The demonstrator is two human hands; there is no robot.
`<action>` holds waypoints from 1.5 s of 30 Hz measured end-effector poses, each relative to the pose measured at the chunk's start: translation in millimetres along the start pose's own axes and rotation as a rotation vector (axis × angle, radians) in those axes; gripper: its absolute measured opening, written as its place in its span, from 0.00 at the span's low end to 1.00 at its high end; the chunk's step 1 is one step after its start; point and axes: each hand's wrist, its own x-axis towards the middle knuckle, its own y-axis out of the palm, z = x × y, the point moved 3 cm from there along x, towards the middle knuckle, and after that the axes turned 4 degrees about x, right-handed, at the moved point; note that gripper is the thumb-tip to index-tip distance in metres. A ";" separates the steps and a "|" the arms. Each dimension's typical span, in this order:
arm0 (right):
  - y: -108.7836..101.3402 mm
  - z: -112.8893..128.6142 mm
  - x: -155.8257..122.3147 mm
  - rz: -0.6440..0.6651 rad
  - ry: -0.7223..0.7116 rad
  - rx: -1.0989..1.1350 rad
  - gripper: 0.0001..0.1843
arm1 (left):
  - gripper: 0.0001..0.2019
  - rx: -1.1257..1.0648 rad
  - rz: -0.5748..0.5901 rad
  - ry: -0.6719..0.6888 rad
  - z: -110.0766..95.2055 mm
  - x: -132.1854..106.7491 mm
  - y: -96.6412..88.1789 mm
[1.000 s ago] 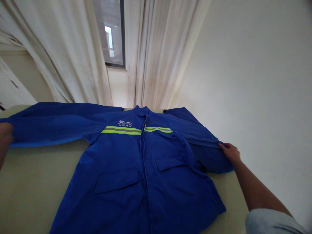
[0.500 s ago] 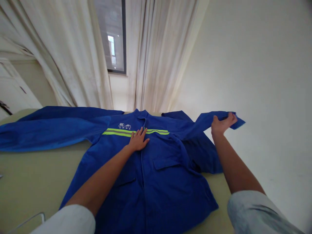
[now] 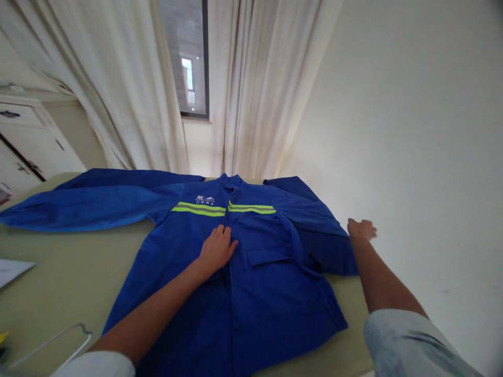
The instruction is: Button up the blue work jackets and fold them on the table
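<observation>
A blue work jacket [image 3: 267, 293] with yellow-green reflective stripes and a white chest logo lies front up, its collar at the far side. My left hand [image 3: 218, 247] rests on its front placket just below the stripe, fingers slightly bent and thumb apart. Off the table's right side, my right hand [image 3: 362, 229] is held in the air with nothing in it, fingers spread. Beside that hand, the jacket's right-side sleeve [image 3: 310, 212] slopes down at the table edge. Darker blue cloth [image 3: 330, 251] shows beneath the sleeves on both sides.
The jacket lies on a greenish-beige table [image 3: 74, 267]. A wire hanger [image 3: 51, 343] and a white sheet-like item [image 3: 13, 271] are at the left. Curtains [image 3: 259, 89] and a window hang behind; a white cabinet [image 3: 39, 136] stands far left, a pale wall [image 3: 424, 146] on the right.
My right hand has let go of the sleeve and moved down; the sleeve has dropped beside it. My left hand has slid down the placket from the stripe. The view has shifted slightly left.
</observation>
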 end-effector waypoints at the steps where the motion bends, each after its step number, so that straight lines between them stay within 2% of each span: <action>1: 6.0 17.5 4.9 -0.004 -0.006 0.034 0.26 | 0.19 -0.012 0.032 0.016 -4.7 -18.1 1.0; 3: 23.1 62.7 1.3 0.049 -0.102 0.133 0.26 | 0.22 -0.044 0.038 0.048 -13.2 -52.8 3.9; 4: 33.7 89.7 -9.8 0.103 -0.202 0.197 0.25 | 0.23 -0.066 0.016 0.065 -17.3 -68.0 4.9; 6: 56.5 149.5 -53.8 0.300 -0.540 0.395 0.23 | 0.24 -0.126 -0.041 0.100 -26.0 -91.7 5.3; 8: 80.1 200.4 -115.0 0.509 -0.731 0.408 0.23 | 0.21 -0.203 -0.063 0.126 -35.0 -104.2 3.9; 9: 91.7 220.9 -146.5 0.598 -0.779 0.358 0.24 | 0.20 -0.253 -0.059 0.126 -39.1 -106.3 2.7; 11: 112.5 250.0 -200.4 0.703 -0.784 0.237 0.25 | 0.20 -0.389 -0.043 0.119 -46.1 -104.2 -0.6; 13: 129.3 265.1 -234.5 0.750 -0.730 0.158 0.22 | 0.23 -0.548 -0.058 0.111 -50.1 -98.7 -5.1; 16: 143.9 270.6 -246.4 0.748 -0.668 0.163 0.20 | 0.25 -0.759 -0.108 0.081 -51.5 -96.0 -11.9; 18: 146.2 268.1 -236.2 0.730 -0.643 0.209 0.19 | 0.24 -0.872 -0.118 0.064 -53.2 -101.3 -14.8; 21: 140.8 260.5 -211.4 0.685 -0.586 0.285 0.17 | 0.22 -1.018 -0.072 0.065 -60.3 -115.4 -15.6; 23: 134.6 254.8 -197.1 0.640 -0.555 0.334 0.20 | 0.24 -1.058 -0.063 0.055 -63.1 -124.0 -14.1; 26: 129.2 248.0 -189.7 0.600 -0.570 0.404 0.25 | 0.28 -0.897 -0.166 0.036 -54.5 -130.5 -9.4; 29: 134.1 244.3 -203.4 0.680 -0.662 0.448 0.22 | 0.27 -0.506 -0.204 -0.035 -35.3 -132.8 2.2; 32: 144.9 243.7 -225.9 0.791 -0.768 0.468 0.18 | 0.28 -0.148 -0.093 -0.135 -22.0 -140.2 15.5; 34: 151.4 245.7 -235.1 0.766 -0.827 0.457 0.20 | 0.29 -0.029 -0.002 -0.161 -21.7 -148.8 18.5; 37: 161.1 252.5 -236.3 0.670 -0.903 0.369 0.23 | 0.30 0.034 0.139 -0.143 -28.4 -155.7 10.2; 40: 172.1 262.4 -229.5 0.679 -0.943 0.304 0.20 | 0.29 0.062 0.243 -0.129 -33.4 -140.4 -8.4; 42: 178.4 269.6 -222.2 0.663 -0.926 0.288 0.18 | 0.24 0.060 0.189 -0.145 -33.9 -117.6 -19.6; 45: 186.3 280.9 -207.1 0.564 -0.859 0.285 0.21 | 0.21 -0.007 -0.039 -0.161 -32.1 -83.2 -19.6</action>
